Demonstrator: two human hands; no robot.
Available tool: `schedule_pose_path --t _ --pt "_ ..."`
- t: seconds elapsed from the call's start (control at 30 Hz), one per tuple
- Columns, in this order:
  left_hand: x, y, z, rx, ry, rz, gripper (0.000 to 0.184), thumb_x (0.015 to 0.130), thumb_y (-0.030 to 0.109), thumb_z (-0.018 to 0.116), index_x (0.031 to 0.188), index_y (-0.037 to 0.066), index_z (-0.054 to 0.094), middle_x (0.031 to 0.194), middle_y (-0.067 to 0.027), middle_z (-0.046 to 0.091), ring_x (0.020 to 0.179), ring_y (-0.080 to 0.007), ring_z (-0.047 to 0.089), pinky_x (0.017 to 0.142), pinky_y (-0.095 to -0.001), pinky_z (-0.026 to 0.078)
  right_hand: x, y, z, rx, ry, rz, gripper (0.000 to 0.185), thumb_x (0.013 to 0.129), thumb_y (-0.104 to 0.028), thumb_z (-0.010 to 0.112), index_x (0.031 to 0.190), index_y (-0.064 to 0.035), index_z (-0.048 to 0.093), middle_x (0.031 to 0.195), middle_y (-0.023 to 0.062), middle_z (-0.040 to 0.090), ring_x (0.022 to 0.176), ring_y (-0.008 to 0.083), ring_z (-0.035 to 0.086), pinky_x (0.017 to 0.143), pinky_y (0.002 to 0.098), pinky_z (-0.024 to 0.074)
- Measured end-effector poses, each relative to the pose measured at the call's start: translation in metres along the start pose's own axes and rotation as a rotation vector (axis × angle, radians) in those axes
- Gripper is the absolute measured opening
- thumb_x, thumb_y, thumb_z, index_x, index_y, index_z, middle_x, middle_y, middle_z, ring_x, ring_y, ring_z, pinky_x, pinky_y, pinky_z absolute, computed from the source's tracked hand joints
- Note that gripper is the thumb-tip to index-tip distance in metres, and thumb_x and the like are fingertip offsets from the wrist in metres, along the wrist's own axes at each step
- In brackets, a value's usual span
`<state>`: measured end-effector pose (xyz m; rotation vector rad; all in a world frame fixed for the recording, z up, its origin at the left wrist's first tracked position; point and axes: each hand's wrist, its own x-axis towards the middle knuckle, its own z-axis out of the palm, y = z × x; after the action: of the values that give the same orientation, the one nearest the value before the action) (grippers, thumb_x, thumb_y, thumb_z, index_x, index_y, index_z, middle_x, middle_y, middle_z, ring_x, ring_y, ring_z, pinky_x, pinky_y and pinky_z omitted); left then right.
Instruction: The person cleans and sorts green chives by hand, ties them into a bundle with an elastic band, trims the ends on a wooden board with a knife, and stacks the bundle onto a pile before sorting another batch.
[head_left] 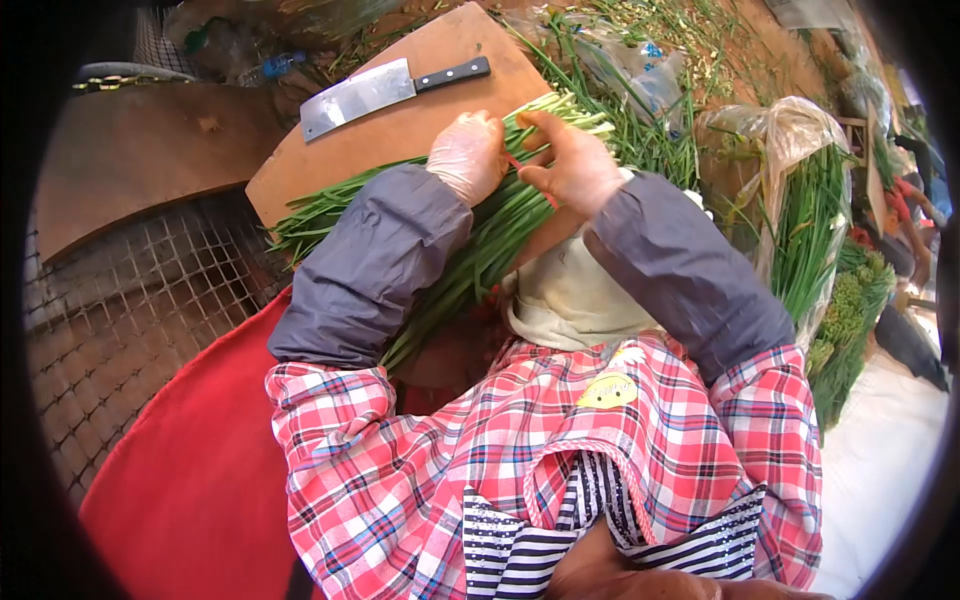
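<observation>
A bunch of long green stalks [480, 240] lies across the near edge of a wooden board [370, 140], its pale cut ends at the upper right. Both hands are at the bunch near those ends, with a thin red tie between them. My left hand [468, 155] is closed, its fingertips pinching at the red tie. Opposite it, my right hand [575, 165] has thumb and index finger bent around the stalks, close to the tie. A cleaver [365, 98] with a black handle rests flat on the board beyond the hands.
More green stalks stand in a clear plastic bag [790, 200] at the right. Loose greens and a plastic bag [640, 75] lie behind the board. Wire mesh [130, 320] and a brown panel [140, 150] are at the left. A person's arm [915, 215] shows far right.
</observation>
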<state>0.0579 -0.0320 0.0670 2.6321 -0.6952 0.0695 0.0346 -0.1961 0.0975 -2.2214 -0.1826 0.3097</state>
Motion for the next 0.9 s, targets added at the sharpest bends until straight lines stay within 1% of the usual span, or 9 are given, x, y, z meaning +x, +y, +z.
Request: schedule_pose_path --t 0.03,0.13,0.17,0.27,0.53,0.63,0.73,0.77,0.9 --pt "-0.002 -0.001 0.001 -0.028 0.008 -0.019 0.006 0.069 0.01 0.054 0.071 0.004 0.054 0.076 -0.0153 0.054 0.077 -0.0349 0.053 0.067 -0.0437 0.044 -0.009 -0.007 -0.008 -0.084 0.069 -0.024 0.034 0.072 -0.026 0.067 0.097 -0.0045 0.059 0.087 0.0151 0.064 0.081 0.0285 0.063 0.071 0.0376 0.0489" --pt "-0.003 0.0 -0.001 -0.072 -0.03 -0.076 0.006 0.068 0.009 0.054 0.071 0.004 0.053 0.075 -0.0174 0.054 0.076 -0.0369 0.053 0.067 -0.0445 0.044 -0.019 -0.02 -0.012 -0.511 -0.229 0.139 0.035 0.07 -0.033 0.069 0.091 -0.0055 0.061 0.077 0.0138 0.063 0.075 0.0293 0.062 0.067 0.0379 0.0481" --pt "-0.001 0.003 -0.006 -0.073 -0.053 -0.083 0.006 0.068 0.009 0.054 0.071 0.003 0.054 0.075 -0.0176 0.054 0.076 -0.0371 0.053 0.067 -0.0447 0.044 -0.016 -0.016 -0.005 -0.542 -0.292 0.103 0.037 0.071 -0.037 0.067 0.087 -0.005 0.06 0.08 0.0173 0.062 0.077 0.0327 0.061 0.069 0.0406 0.0475" --pt "0.002 0.005 -0.018 -0.092 -0.148 -0.167 0.008 0.068 0.01 0.056 0.07 0.003 0.055 0.076 -0.0195 0.056 0.075 -0.0382 0.054 0.066 -0.0446 0.044 -0.001 -0.01 0.026 -0.608 -0.266 0.057 0.026 0.076 -0.03 0.06 0.086 -0.0055 0.06 0.08 0.0163 0.062 0.079 0.0323 0.061 0.07 0.0429 0.0469" --pt "-0.003 0.018 -0.027 -0.344 -0.332 -0.387 0.014 0.067 0.009 0.055 0.077 -0.001 0.058 0.07 -0.0217 0.058 0.067 -0.032 0.059 0.062 -0.0379 0.045 0.008 -0.012 0.017 -0.433 -0.257 0.096 0.026 0.076 -0.027 0.056 0.091 -0.0068 0.063 0.088 0.0163 0.064 0.087 0.0317 0.061 0.076 0.0415 0.048" --pt "-0.013 0.024 -0.014 -0.365 -0.185 -0.305 0.012 0.067 0.005 0.055 0.075 -0.002 0.056 0.065 -0.0179 0.056 0.063 -0.0259 0.058 0.059 -0.0361 0.045 0.008 -0.003 0.019 -0.406 -0.222 0.076 0.024 0.075 -0.027 0.058 0.089 -0.0078 0.063 0.084 0.0141 0.065 0.082 0.0274 0.063 0.071 0.0379 0.0494" --pt "-0.031 0.03 -0.012 -0.403 -0.124 -0.308 0.006 0.07 0.002 0.053 0.074 -0.002 0.053 0.062 -0.0121 0.054 0.06 -0.019 0.057 0.052 -0.0326 0.046 0.002 0.003 0.007 -0.028 -0.402 0.244 0.024 0.073 -0.028 0.062 0.085 -0.0073 0.062 0.082 0.0121 0.065 0.08 0.0217 0.064 0.067 0.0328 0.0501" --pt "-0.036 0.03 -0.013 -0.654 -0.182 -0.505 0.003 0.076 0.002 0.052 0.075 0.0 0.051 0.064 -0.0071 0.052 0.058 -0.0141 0.055 0.045 -0.0275 0.045 0.002 0.008 0.006 0.096 -0.414 0.279 0.024 0.071 -0.025 0.066 0.086 -0.0069 0.06 0.076 0.0089 0.064 0.074 0.017 0.063 0.063 0.0287 0.0492" --pt "-0.054 0.043 -0.016 -1.198 0.015 -0.739 0.006 0.081 0.004 0.053 0.077 0.0 0.049 0.073 -0.0067 0.053 0.054 -0.0128 0.053 0.042 -0.0255 0.048 -0.016 0.019 0.006 0.232 -0.242 0.006 0.03 0.068 -0.015 0.067 0.096 -0.0079 0.058 0.067 0.0048 0.059 0.065 0.0182 0.058 0.062 0.0296 0.0475"
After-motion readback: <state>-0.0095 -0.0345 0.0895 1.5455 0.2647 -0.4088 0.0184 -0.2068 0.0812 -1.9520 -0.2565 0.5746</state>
